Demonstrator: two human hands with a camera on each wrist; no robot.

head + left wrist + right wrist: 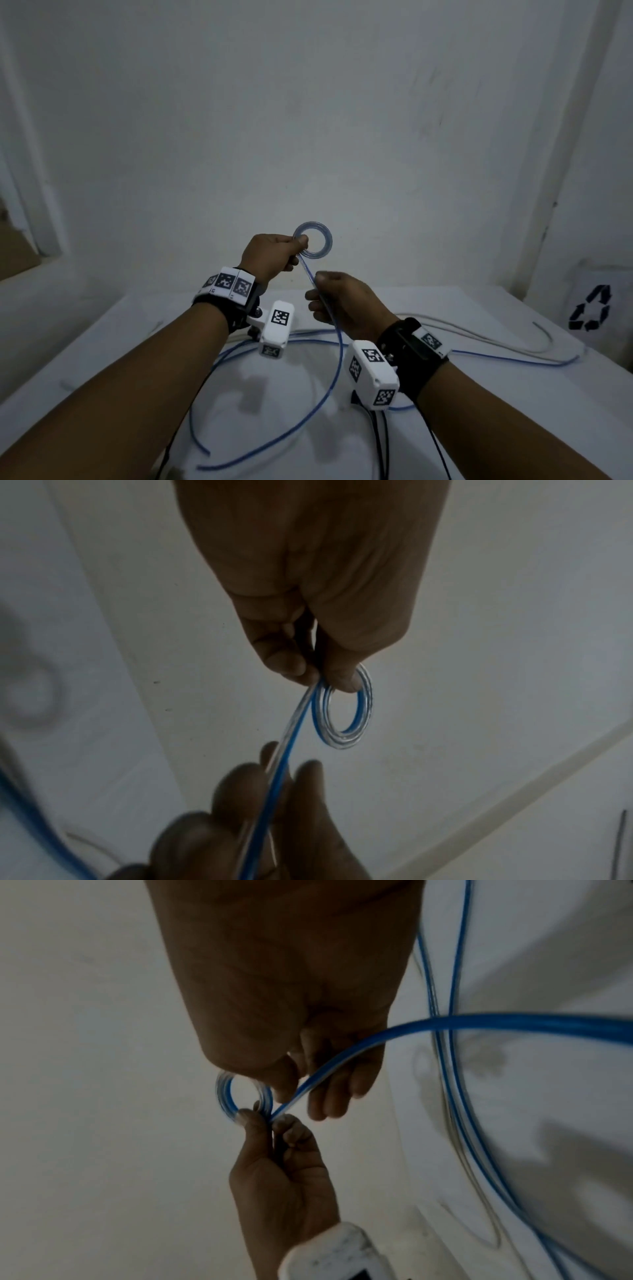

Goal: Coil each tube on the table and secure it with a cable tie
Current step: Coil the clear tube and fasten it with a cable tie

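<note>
The left hand is raised above the desk, thumb and forefinger pinching a small coil of clear, blue-striped tube at its near edge, so the ring stands just past the fingertips. From that pinch the tube slants down and right into the right hand, just beside and lower, whose curled fingers hold it loosely. Beyond that hand the tube drops in a long curve onto the desk. Further right, a white tube lies along the desk's far side.
</note>
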